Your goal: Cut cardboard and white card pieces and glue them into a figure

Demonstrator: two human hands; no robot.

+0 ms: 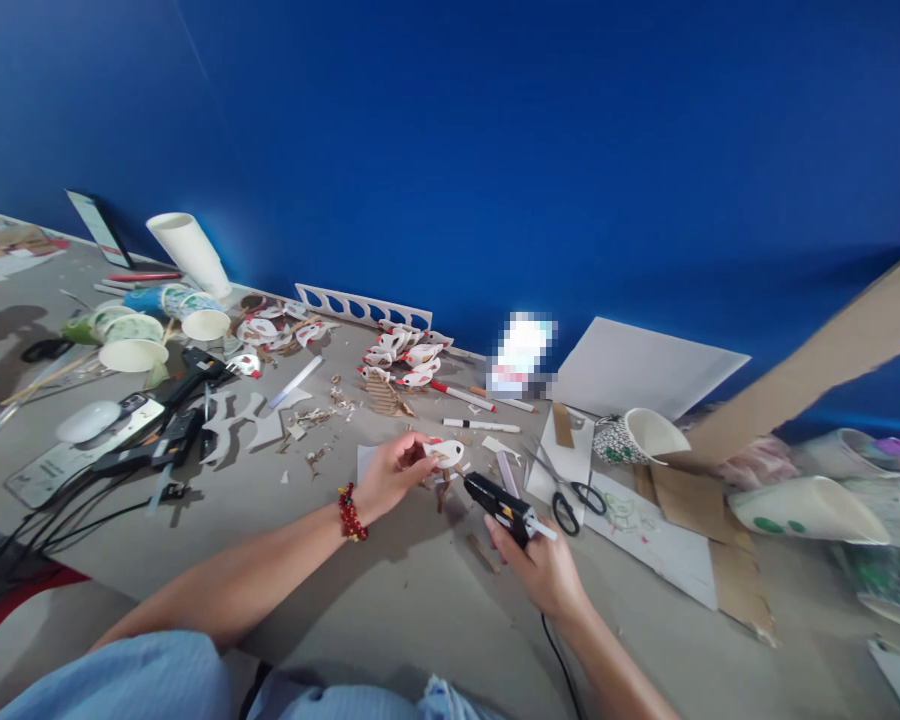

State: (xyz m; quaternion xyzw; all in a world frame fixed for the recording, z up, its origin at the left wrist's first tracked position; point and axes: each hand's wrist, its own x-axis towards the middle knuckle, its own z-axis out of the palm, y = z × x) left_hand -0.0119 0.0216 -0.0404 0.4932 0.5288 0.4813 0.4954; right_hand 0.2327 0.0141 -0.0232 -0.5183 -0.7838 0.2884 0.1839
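Observation:
My left hand [396, 472], with a red bead bracelet at the wrist, pinches a small white cut-out shaped like a bird or fish [450, 454], which has a dark oval mark and a red edge. In my right hand [544, 565] is a black hot glue gun [504, 503], a glue stick poking out of its rear. Its nozzle points at the cut-out, close by; whether they touch I cannot tell. Scraps of brown cardboard [444, 492] lie just below. Beyond my hands sits a cluster of similar red-and-white cut-outs [412, 352].
Scissors [570, 497] lie open on the right, near paper cups [640, 437] and cardboard [739, 590]. Markers [480, 425] lie ahead. To the left are more glue guns [172, 440], a power strip [82, 465], cables and cups [136, 352]. A blue wall [450, 180] closes off the back.

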